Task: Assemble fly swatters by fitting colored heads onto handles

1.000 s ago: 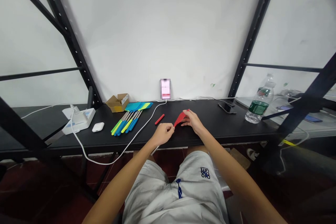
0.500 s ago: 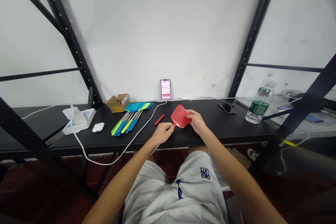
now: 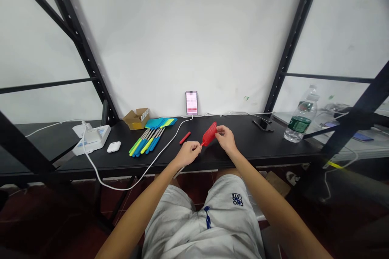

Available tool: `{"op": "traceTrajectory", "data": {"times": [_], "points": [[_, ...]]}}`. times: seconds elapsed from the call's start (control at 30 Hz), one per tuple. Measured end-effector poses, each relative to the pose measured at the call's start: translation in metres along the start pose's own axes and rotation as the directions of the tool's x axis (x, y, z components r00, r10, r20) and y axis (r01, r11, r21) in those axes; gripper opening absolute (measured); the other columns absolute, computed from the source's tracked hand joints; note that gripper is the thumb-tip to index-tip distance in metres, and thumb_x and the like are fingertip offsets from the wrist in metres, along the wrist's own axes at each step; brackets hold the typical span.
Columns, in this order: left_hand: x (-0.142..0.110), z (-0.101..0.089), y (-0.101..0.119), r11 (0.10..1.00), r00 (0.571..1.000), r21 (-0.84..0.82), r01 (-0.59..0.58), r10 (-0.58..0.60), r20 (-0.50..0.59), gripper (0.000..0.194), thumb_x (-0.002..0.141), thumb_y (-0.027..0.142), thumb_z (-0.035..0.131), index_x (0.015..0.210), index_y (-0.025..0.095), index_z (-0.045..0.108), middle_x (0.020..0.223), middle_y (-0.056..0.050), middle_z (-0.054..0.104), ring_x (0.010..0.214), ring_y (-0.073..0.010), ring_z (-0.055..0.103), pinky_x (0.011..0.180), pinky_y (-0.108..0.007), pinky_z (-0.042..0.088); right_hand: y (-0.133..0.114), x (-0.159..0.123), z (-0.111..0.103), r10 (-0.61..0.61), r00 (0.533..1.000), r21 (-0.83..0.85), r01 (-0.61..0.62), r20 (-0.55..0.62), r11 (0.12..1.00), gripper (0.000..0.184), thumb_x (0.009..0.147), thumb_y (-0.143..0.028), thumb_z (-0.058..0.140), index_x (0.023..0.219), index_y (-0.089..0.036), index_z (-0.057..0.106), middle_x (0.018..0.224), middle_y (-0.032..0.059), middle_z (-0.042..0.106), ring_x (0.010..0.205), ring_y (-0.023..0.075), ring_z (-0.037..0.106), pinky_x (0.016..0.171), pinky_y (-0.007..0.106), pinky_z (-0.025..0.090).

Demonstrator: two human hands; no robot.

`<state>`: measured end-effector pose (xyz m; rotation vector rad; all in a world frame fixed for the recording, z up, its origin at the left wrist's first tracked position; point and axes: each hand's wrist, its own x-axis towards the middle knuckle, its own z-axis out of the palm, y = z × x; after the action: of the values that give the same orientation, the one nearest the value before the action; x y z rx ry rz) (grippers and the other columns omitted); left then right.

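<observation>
A red fly swatter [image 3: 209, 134] is held above the front of the black table, its perforated head turned partly edge-on. My left hand [image 3: 189, 153] is closed around the thin shaft just below the head, and a bit of metal rod shows under my wrist. My right hand [image 3: 225, 137] pinches the right edge of the head between thumb and fingers. A loose red handle grip [image 3: 185, 137] lies on the table just beyond my left hand. Farther left rests a fanned row of blue and yellow-green fly swatters [image 3: 148, 141], heads toward the wall.
An open cardboard box [image 3: 136, 119], a white earphone case [image 3: 114, 147] and a power strip [image 3: 94, 139] sit on the left. A phone [image 3: 191, 103] leans on the wall, its white cable [image 3: 152, 164] looping off the table edge. Water bottles [image 3: 300, 119] and another phone [image 3: 263, 124] are right.
The swatter's head has turned from facing me broadly to nearly edge-on. My right hand has shifted slightly along its edge; my left hand keeps its hold.
</observation>
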<state>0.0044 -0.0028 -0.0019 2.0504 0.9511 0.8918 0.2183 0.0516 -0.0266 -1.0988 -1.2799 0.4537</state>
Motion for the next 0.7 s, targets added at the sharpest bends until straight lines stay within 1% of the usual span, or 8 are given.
{"op": "traceTrajectory", "data": {"times": [0.1,0.17,0.23,0.33,0.43,0.57,0.6,0.7], "points": [[0.0,0.001,0.001,1.0,1.0,0.017,-0.005,0.006,-0.018,0.032,0.086,0.039,0.047,0.063,0.017,0.047,0.056,0.004,0.042,0.052,-0.0087,0.038,0.05,-0.022,0.025,-0.008,-0.003,-0.001,0.067,0.998,0.028,-0.067,0.01,0.997,0.012,0.07,-0.031,0.063,0.078,-0.022,0.064,0.07,0.0008,0.063,0.06,0.0145,0.056,0.061,0.027,0.047],[0.0,0.002,0.001,1.0,1.0,0.028,-0.007,0.007,-0.025,0.032,0.086,0.039,0.047,0.062,0.017,0.046,0.057,0.003,0.044,0.053,-0.0091,0.039,0.051,-0.022,0.026,-0.017,-0.005,-0.001,0.158,0.983,0.122,-0.169,0.093,0.978,0.024,0.077,-0.045,0.059,0.075,-0.022,0.06,0.06,0.0001,0.06,0.048,0.0126,0.052,0.046,0.024,0.04],[0.0,0.003,0.002,0.999,1.0,0.044,-0.009,0.01,-0.03,0.032,0.085,0.039,0.048,0.062,0.017,0.046,0.057,0.003,0.045,0.054,-0.0094,0.04,0.052,-0.022,0.027,-0.026,-0.008,-0.002,0.237,0.953,0.219,-0.277,0.189,0.936,0.04,0.082,-0.06,0.049,0.074,-0.021,0.056,0.056,0.0012,0.059,0.042,0.0125,0.051,0.038,0.023,0.032],[0.0,0.004,0.002,0.997,0.998,0.07,-0.033,0.036,-0.043,0.031,0.085,0.038,0.048,0.061,0.017,0.047,0.057,0.003,0.046,0.056,-0.0096,0.04,0.053,-0.022,0.028,-0.037,-0.01,-0.002,0.285,0.927,0.271,-0.347,0.242,0.898,0.052,0.081,-0.07,0.045,0.078,-0.019,0.056,0.058,0.0043,0.062,0.045,0.0158,0.058,0.035,0.022,0.033],[0.0,0.003,0.001,0.995,0.998,0.09,-0.049,0.052,-0.036,0.03,0.085,0.036,0.047,0.061,0.016,0.049,0.058,0.003,0.046,0.056,-0.0099,0.041,0.054,-0.022,0.028,-0.042,-0.012,-0.002,0.295,0.922,0.253,-0.357,0.252,0.899,0.046,0.077,-0.064,0.057,0.083,-0.019,0.058,0.063,0.0051,0.064,0.052,0.0189,0.064,0.035,0.022,0.036],[0.0,0.003,0.001,0.995,0.998,0.096,-0.039,0.043,-0.038,0.03,0.085,0.035,0.046,0.062,0.016,0.05,0.057,0.003,0.046,0.055,-0.0099,0.04,0.053,-0.022,0.027,-0.039,-0.012,-0.001,0.309,0.918,0.304,-0.377,0.249,0.875,0.027,0.073,-0.041,0.063,0.089,-0.019,0.061,0.069,0.0038,0.065,0.056,0.0187,0.063,0.038,0.024,0.042],[0.0,0.002,0.001,0.996,0.998,0.088,-0.034,0.038,-0.043,0.03,0.085,0.035,0.046,0.062,0.017,0.05,0.056,0.003,0.046,0.054,-0.0097,0.04,0.052,-0.022,0.027,-0.038,-0.012,-0.001,0.311,0.921,0.327,-0.377,0.236,0.867,0.026,0.071,-0.036,0.062,0.091,-0.02,0.062,0.071,0.0034,0.066,0.056,0.0178,0.062,0.04,0.025,0.043],[0.0,0.002,0.002,0.999,0.999,0.039,-0.008,0.009,-0.04,0.031,0.085,0.037,0.047,0.062,0.017,0.048,0.055,0.004,0.044,0.052,-0.0087,0.038,0.05,-0.022,0.025,-0.034,-0.009,-0.001,0.338,0.923,0.366,-0.384,0.187,0.848,0.032,0.062,-0.025,0.061,0.094,-0.02,0.065,0.076,0.0025,0.067,0.057,0.0168,0.059,0.047,0.028,0.047]]}}
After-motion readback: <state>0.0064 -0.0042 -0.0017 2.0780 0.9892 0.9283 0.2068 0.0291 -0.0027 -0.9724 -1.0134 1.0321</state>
